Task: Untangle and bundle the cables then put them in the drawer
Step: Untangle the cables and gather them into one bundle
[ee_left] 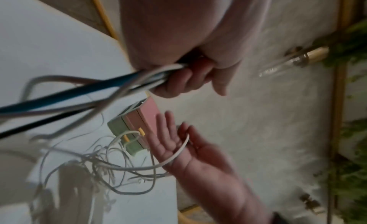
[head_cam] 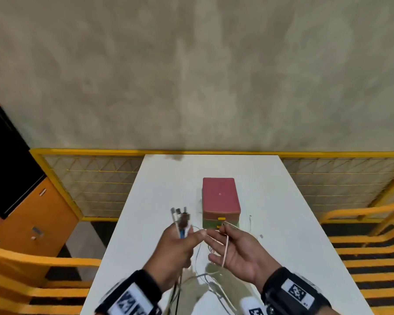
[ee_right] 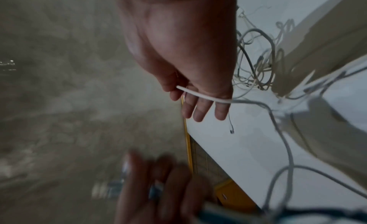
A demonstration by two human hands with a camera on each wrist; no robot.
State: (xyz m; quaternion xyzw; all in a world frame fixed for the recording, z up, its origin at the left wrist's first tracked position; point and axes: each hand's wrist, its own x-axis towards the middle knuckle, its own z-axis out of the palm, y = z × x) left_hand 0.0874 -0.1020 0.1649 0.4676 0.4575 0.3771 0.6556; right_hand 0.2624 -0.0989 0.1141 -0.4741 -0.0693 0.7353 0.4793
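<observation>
Your two wrists, each strapped with a black band bearing a printed marker, sit at the near edge of the head view, and both hands are raised above the white desk [head_cam: 282,201]. Your left hand [head_cam: 175,244] is turned thumb-up, its fingers [ee_left: 178,79] curled round a bunch of cables [ee_left: 83,92] whose plug ends [head_cam: 180,212] stick up above the fist; at least three plugs show there. Below the fist the left wrist view shows one blue lead, one black lead and several pale ones trailing toward you.

Your right hand [head_cam: 234,246] lies palm-up just to the right of the left, nearly touching it. Thumb and forefinger pinch one white cable [ee_right: 200,94], while the other three fingers [ee_right: 198,112] stretch out loosely. That cable runs across the palm and drops to a loose tangle of thin pale wires [ee_left: 111,167] lying on the desk beneath your hands; their number cannot be told.

Just beyond your fingertips stands one small drawer box [head_cam: 221,201], with a pink top over a green lower part. Two yellow handles [head_cam: 221,218] mark two drawer fronts facing you. Whether they are fully closed cannot be told. One thin dark wire [head_cam: 250,223] lies by itself on the desk, just right of the box.
</observation>
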